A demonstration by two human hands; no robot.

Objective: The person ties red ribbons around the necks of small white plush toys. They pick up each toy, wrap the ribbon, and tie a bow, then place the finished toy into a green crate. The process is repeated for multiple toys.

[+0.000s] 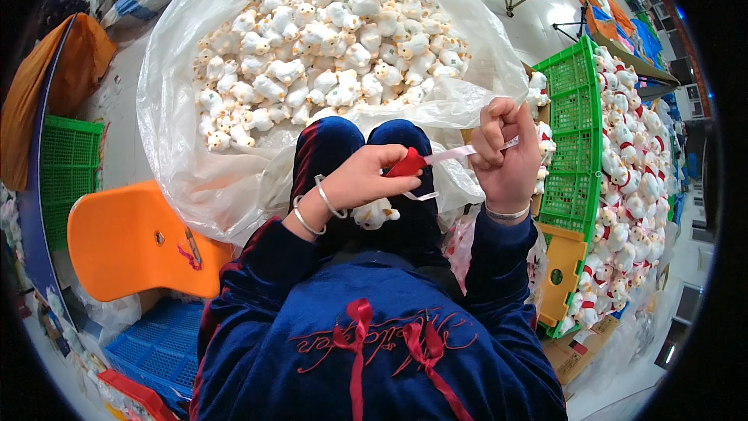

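Note:
Over my lap, my left hand (360,179) is closed, with thumb and fingers pinching a small red cloth piece (407,162). A pale pink ribbon (452,153) runs from the red cloth to my right hand (506,148), which is raised to the right with curled fingers gripping it. A shorter ribbon end hangs below my left fingers. Just under my left hand, a small white plush toy (375,214) lies against my thighs, partly covered; whether the hand also grips it cannot be made out.
Beyond my knees, a large clear plastic sheet (167,78) holds a heap of white plush toys (312,54). At right, a green crate (573,140) stands beside plush toys with red neck bands (631,179). An orange chair (117,238) with a small cutter (193,246) is at left, near a blue crate (160,347).

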